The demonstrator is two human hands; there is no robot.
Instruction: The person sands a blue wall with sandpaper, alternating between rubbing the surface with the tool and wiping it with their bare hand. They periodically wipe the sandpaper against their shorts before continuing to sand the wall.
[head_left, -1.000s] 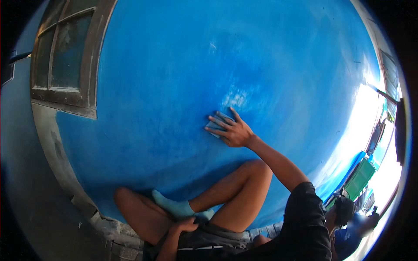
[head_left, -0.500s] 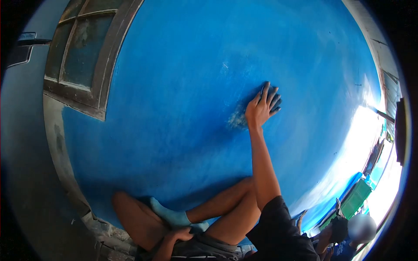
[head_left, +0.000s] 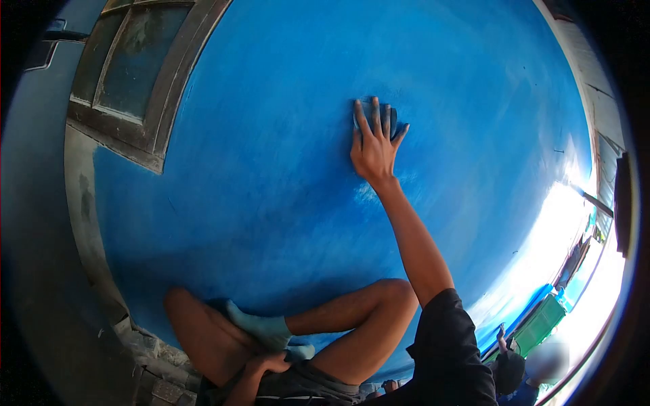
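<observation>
Against the blue wall [head_left: 284, 142], my right hand [head_left: 374, 152] lies with its fingers spread, pressing a dark grey piece of sandpaper [head_left: 393, 122] flat to the paint. Bits of the sandpaper show between and beside the fingers, and the rest is covered by the hand. A pale scuffed patch [head_left: 367, 194] shows on the wall just below my wrist. My left hand [head_left: 274, 363] rests in my lap beside a light blue sock [head_left: 264, 330]. Its fingers are curled together, and whatever lies under them, if anything, is hidden.
A wooden-framed window [head_left: 145, 68] is at the upper left. My bent legs [head_left: 369, 331] are close to the wall's foot. Broken masonry [head_left: 159, 352] lies at the lower left. At the lower right are a green panel [head_left: 539, 319] and another person [head_left: 535, 379].
My right hand has moved up and left across the wall with the sandpaper, uncovering the wall where it was. My left hand stays in my lap. The view has shifted slightly.
</observation>
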